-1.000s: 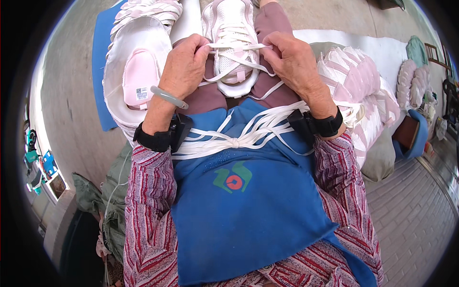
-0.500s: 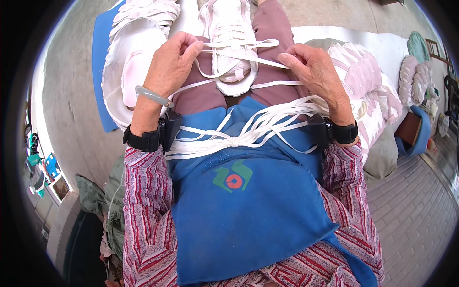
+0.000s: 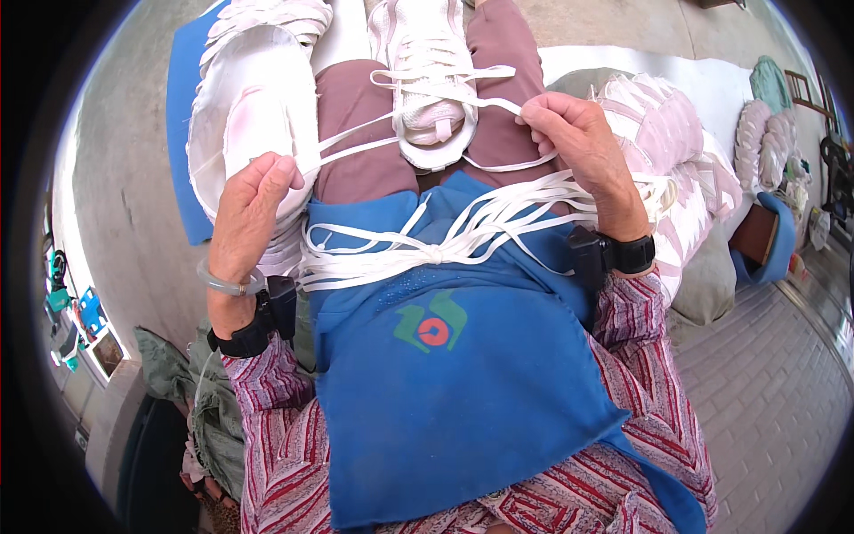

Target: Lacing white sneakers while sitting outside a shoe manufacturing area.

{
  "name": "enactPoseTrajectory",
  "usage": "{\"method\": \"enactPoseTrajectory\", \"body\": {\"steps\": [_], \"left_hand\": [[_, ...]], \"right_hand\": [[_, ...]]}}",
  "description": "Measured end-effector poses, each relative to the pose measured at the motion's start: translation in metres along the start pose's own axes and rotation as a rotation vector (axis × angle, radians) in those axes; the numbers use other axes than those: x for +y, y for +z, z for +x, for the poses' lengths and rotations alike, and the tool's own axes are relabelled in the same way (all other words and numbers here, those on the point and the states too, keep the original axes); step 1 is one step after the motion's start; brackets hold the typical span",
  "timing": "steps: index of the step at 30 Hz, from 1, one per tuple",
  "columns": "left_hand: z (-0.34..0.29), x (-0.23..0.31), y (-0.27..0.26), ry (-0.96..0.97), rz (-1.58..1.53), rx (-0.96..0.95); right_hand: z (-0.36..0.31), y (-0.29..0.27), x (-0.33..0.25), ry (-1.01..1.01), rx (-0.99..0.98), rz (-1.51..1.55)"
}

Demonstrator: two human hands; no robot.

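A white and pale pink shoe upper (image 3: 438, 114) sits between my knees, its opening toward me. A flat white shoelace (image 3: 358, 153) is threaded through its upper eyelets. My left hand (image 3: 249, 209) is closed in a pinch on lace strands that run left and toward me from the shoe. To the right of the shoe, my right hand (image 3: 578, 138) pinches another length of the lace between thumb and forefinger. Across my lap, on the blue apron (image 3: 471, 400), lies a knotted bundle of white laces (image 3: 436, 254).
Stacked pale shoe uppers (image 3: 258, 125) stand at my left over a blue sheet (image 3: 185, 116). At my right is another pile of pink-white uppers (image 3: 654, 125). Farther right are more uppers (image 3: 756, 133) and a blue chair (image 3: 772, 240). Green sacking (image 3: 213, 400) lies at lower left.
My left hand has moved left and toward me, drawing the lace strands out from the shoe. My right hand stays near its place, still pinching lace.
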State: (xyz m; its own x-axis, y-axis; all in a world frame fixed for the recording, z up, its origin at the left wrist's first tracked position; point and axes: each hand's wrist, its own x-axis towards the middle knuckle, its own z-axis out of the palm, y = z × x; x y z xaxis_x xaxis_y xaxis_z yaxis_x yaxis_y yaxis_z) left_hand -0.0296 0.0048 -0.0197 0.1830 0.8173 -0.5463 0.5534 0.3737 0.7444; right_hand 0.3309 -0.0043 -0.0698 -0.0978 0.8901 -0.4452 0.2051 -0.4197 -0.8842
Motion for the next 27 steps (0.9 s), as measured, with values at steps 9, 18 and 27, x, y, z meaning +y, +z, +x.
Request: {"method": "enactPoseTrajectory", "body": {"steps": [9,18,27], "left_hand": [[0.0,-0.009,0.014,0.205,-0.678,0.234],[0.031,0.014,0.023,0.469,-0.585,-0.228],[0.029,0.016,0.022,0.615,0.728,0.105]], "right_hand": [[-0.021,0.007,-0.001,-0.446,0.266,-0.642],[-0.019,0.034,0.0,-0.559,-0.098,-1.136],[-0.019,-0.003,-0.014,-0.461,0.004,-1.095]]}}
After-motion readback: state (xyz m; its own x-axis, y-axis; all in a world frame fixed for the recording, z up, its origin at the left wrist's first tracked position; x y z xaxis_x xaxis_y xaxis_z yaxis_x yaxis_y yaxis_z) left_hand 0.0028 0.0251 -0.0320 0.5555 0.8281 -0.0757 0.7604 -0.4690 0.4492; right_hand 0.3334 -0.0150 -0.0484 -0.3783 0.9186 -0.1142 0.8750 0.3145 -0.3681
